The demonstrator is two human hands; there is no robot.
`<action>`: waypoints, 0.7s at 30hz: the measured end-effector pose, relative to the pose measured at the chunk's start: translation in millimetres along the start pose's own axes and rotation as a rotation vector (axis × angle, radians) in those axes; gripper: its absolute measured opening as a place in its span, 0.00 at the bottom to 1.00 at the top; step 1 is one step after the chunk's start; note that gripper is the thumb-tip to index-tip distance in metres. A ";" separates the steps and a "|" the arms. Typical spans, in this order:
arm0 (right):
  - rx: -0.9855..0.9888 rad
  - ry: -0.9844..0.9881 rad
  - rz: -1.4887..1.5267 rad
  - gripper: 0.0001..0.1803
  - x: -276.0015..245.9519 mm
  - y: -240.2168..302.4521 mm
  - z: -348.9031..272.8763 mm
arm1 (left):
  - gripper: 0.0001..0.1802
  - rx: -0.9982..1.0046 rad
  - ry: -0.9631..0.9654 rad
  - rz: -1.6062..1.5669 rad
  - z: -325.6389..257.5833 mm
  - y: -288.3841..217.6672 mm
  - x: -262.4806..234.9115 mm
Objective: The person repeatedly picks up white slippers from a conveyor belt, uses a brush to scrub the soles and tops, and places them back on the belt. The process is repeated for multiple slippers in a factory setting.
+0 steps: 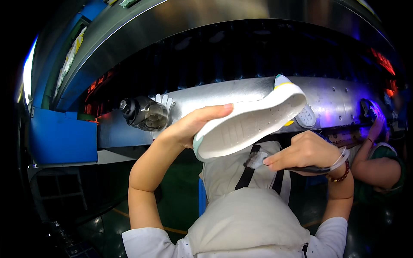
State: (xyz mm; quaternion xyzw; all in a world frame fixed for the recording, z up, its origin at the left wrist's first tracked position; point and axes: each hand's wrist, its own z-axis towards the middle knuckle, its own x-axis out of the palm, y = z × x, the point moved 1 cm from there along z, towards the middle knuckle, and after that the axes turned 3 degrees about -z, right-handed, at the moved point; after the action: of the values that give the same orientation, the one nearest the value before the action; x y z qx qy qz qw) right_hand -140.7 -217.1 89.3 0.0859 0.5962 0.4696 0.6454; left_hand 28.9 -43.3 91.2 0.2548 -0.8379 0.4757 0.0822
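Observation:
A white shoe sole [249, 127], its hollow inner side facing up, is tilted above my lap. My left hand [202, 122] grips it by the near-left side, thumb over the rim, the other fingers hidden underneath. Pale green marks its heel end. To the right of the sole, my right hand [307, 152] is closed around a flat brush [256, 160] with dark bristles, pointing left. The brush is apart from the sole. A white and grey shoe piece with holes [305, 116] lies on the metal bench behind the sole, partly covered by it.
A clear bottle with a black lid [148, 114] lies on the metal bench [206, 96] at left, beside a white glove [162, 101]. A blue box [63, 136] stands far left. Dark machinery runs behind the bench. At far right a co-worker's arm [372, 146] reaches toward a dark shoe [369, 108].

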 end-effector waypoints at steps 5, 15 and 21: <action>0.063 -0.173 0.015 0.09 3.4 -16.6 -8.4 | 0.29 0.022 0.009 -0.024 -2.4 -5.3 3.6; 0.127 -0.171 -0.047 0.10 1.9 -15.5 -25.7 | 0.31 0.057 -0.194 0.082 -19.0 0.3 -5.4; 0.117 -0.358 0.057 0.10 -2.7 -23.7 -29.1 | 0.28 0.129 -0.172 0.078 -27.3 1.1 -11.5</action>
State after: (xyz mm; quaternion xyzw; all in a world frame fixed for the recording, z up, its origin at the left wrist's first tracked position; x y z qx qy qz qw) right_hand -153.1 -245.0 67.3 0.2225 0.4955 0.4293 0.7216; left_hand 35.3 -16.0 100.6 0.2666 -0.8189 0.5077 -0.0252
